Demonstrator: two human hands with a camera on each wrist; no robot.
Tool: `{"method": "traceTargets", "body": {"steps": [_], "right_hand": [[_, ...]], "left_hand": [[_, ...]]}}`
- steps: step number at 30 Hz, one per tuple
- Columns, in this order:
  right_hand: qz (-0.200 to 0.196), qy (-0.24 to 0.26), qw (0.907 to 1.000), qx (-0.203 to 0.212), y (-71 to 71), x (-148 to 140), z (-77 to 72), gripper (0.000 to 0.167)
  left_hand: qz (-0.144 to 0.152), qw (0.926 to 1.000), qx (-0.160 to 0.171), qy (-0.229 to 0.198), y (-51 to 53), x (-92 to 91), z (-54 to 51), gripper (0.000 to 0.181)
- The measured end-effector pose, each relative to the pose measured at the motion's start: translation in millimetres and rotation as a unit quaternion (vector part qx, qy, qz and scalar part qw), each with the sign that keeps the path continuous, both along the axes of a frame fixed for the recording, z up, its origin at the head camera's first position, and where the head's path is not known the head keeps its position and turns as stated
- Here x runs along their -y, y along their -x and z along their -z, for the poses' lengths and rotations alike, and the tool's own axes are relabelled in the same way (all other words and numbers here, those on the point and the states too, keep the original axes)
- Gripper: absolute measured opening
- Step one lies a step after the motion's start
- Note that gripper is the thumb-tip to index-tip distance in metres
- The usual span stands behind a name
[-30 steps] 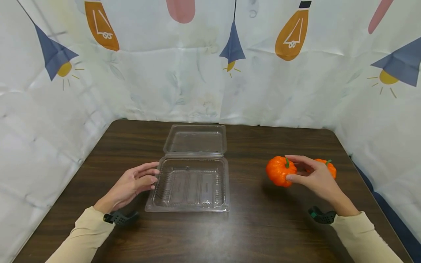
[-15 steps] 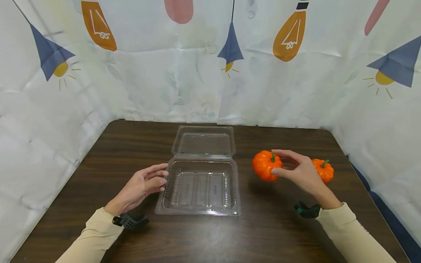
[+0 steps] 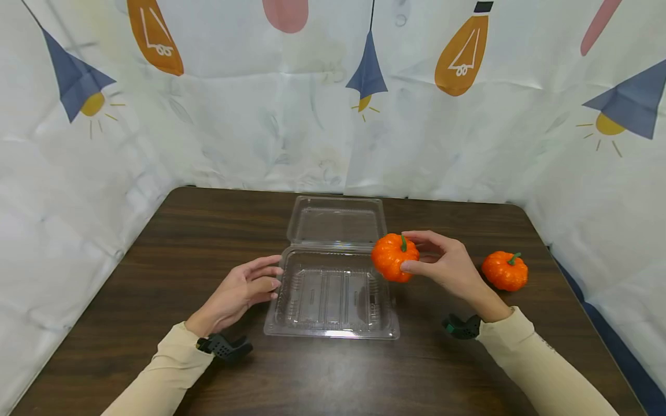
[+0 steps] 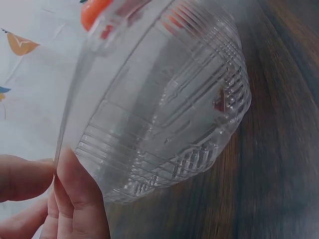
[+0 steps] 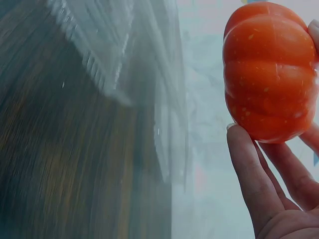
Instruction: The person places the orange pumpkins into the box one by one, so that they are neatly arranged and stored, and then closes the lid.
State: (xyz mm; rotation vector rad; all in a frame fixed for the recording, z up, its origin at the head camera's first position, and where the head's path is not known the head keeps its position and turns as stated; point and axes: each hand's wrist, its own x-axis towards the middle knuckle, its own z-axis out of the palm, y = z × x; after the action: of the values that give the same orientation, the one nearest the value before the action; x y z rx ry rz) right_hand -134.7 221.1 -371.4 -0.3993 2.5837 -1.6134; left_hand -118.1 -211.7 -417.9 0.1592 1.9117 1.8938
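A clear plastic clamshell container (image 3: 333, 333) lies with its lid (image 3: 337, 222) folded back toward the wall. At its left rim, my left hand (image 3: 236, 296) pinches the thin edge between thumb and fingers, plain in the left wrist view, where fingers (image 4: 82, 199) show at the rim. A small orange pumpkin (image 3: 389, 260) with a green stem is gripped by the fingertips of my right hand (image 3: 451, 271). It hangs above the container's right back corner, overlapping the rim in the head view. The right wrist view shows the pumpkin (image 5: 269, 74) with fingers below it.
A second orange pumpkin (image 3: 504, 273) sits on the dark wooden table (image 3: 208, 231), right of my right hand. White printed cloth (image 3: 250, 127) hangs behind the table and at its sides.
My right hand has carried the pumpkin left from beside the other one to the container's edge. The container and my left hand have shifted right. The second pumpkin stays put.
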Motion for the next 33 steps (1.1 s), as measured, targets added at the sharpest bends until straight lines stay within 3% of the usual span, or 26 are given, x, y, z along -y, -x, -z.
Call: {"method": "traceTargets", "body": {"steps": [16, 33], "right_hand": [[-0.033, 0.013, 0.9994, 0.004, 3.3, 41, -2.5, 0.056], [-0.067, -0.002, 0.9977, 0.009, -2.1, 67, 0.3, 0.057]], "left_hand": [[-0.001, 0.999, 0.027, -0.036, 7.3, -27.2, 4.0, 0.066], [-0.001, 0.9982, 0.038, -0.047, 11.6, -41.0, 8.0, 0.064]]}}
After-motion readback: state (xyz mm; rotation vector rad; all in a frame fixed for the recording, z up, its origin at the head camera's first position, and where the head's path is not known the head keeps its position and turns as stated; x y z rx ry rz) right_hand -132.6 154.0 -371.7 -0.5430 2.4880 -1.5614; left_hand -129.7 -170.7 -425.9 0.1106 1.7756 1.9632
